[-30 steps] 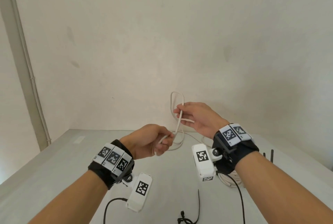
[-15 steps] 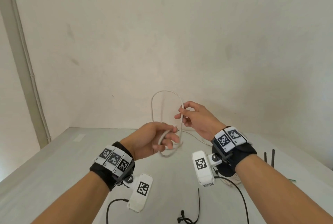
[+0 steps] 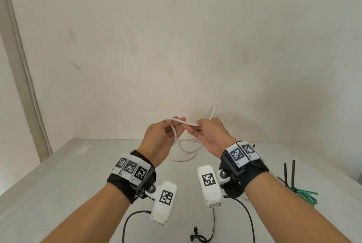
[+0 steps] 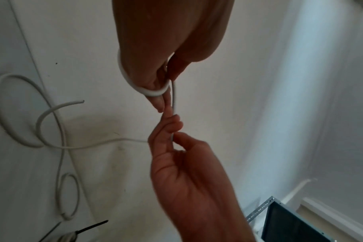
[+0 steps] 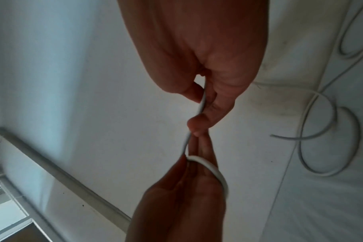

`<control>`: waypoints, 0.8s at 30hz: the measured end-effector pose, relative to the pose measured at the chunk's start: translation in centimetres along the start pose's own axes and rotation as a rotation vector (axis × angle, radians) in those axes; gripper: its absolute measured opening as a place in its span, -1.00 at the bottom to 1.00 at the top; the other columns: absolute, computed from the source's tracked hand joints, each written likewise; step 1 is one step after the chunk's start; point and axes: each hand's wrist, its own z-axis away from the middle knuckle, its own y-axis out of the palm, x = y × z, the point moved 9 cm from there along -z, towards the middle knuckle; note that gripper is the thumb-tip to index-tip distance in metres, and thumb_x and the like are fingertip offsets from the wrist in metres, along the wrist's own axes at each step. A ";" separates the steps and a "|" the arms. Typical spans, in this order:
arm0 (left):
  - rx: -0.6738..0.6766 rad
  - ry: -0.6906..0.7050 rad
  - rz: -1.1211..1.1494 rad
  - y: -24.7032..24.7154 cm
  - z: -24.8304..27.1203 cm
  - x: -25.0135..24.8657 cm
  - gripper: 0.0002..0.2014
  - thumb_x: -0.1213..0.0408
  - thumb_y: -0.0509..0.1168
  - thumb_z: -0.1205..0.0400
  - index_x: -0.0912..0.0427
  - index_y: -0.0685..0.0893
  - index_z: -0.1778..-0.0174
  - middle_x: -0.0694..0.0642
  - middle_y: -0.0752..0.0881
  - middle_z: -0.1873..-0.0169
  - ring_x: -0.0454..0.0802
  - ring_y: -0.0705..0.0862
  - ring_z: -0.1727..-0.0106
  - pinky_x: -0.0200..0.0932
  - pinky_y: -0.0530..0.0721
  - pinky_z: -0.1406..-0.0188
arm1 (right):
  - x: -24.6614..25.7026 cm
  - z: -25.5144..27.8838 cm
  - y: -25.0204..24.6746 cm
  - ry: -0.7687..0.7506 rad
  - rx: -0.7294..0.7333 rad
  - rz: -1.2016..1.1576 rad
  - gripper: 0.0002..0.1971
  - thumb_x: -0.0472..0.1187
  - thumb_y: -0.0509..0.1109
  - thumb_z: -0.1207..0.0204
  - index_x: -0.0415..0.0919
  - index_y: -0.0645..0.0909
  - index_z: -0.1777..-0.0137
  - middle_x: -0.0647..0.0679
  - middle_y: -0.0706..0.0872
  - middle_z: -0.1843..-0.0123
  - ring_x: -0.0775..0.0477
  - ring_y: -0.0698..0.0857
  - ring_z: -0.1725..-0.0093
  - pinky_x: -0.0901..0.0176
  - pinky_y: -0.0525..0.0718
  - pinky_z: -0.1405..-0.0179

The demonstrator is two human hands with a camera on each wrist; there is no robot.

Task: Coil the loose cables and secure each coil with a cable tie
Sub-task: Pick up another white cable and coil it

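I hold a thin white cable (image 3: pixel 189 123) above the table with both hands. My left hand (image 3: pixel 179 126) pinches it, and one turn of the cable (image 4: pixel 152 93) wraps round the left fingers (image 5: pixel 197 180). My right hand (image 3: pixel 194 129) pinches the same cable (image 5: pixel 202 103) a short way along, so a short length runs straight between the hands. The rest of the cable (image 3: pixel 183 153) hangs down and lies in loose loops on the table, its free end (image 4: pixel 77 102) bare. Black cable ties (image 3: pixel 289 172) lie at the right.
A green cable (image 3: pixel 305 193) lies by the ties near the grey table's (image 3: pixel 58 174) right edge. A black cable (image 3: pixel 197 237) sits at the front. The wall rises just behind the table. Another white coil (image 4: pixel 67 196) lies beside the loose loops.
Both hands have risen and come close together. The tall loop that stood above them is gone; the cable now runs short between the two pinches, with a turn round the left fingers.
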 end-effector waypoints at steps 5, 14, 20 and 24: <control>-0.016 0.044 0.094 1.2 0.2 -1.9 -0.73 0.47 0.03 -0.84 0.48 0.60 -0.29 0.32 0.86 -0.06 0.22 0.81 -0.23 0.03 0.69 -0.39 | -1.5 0.7 0.2 0.094 -0.025 0.112 -0.89 -0.44 0.13 -0.69 -0.39 0.50 -0.06 -0.29 0.76 0.35 -0.07 0.59 0.48 0.23 0.58 0.51; -0.050 0.110 0.039 3.1 -0.1 -3.6 -0.75 0.28 0.06 -0.72 0.11 0.39 0.31 -0.02 0.24 0.48 -0.05 0.24 0.50 -0.15 0.35 0.40 | -4.0 2.1 1.6 0.264 0.051 0.451 -0.82 -0.14 0.14 -0.64 -0.23 0.51 -0.03 -0.06 0.63 0.46 0.00 0.42 0.51 0.25 0.27 0.59; -0.059 0.157 0.025 3.0 -0.2 -4.3 -0.76 0.32 0.02 -0.71 0.12 0.38 0.31 0.00 0.25 0.48 -0.03 0.24 0.50 -0.14 0.37 0.41 | -4.3 3.0 2.5 0.317 0.137 0.437 -0.88 -0.13 0.15 -0.62 -0.17 0.44 -0.01 -0.05 0.59 0.43 0.01 0.38 0.52 0.22 0.19 0.49; -0.052 0.116 0.068 3.0 -0.4 -3.9 -0.77 0.32 0.02 -0.68 0.12 0.39 0.32 -0.02 0.26 0.49 -0.05 0.24 0.52 -0.16 0.38 0.41 | -5.1 3.1 2.6 0.351 0.177 0.438 -0.93 -0.14 0.14 -0.61 -0.12 0.33 0.05 -0.06 0.56 0.44 0.01 0.31 0.53 0.22 0.15 0.49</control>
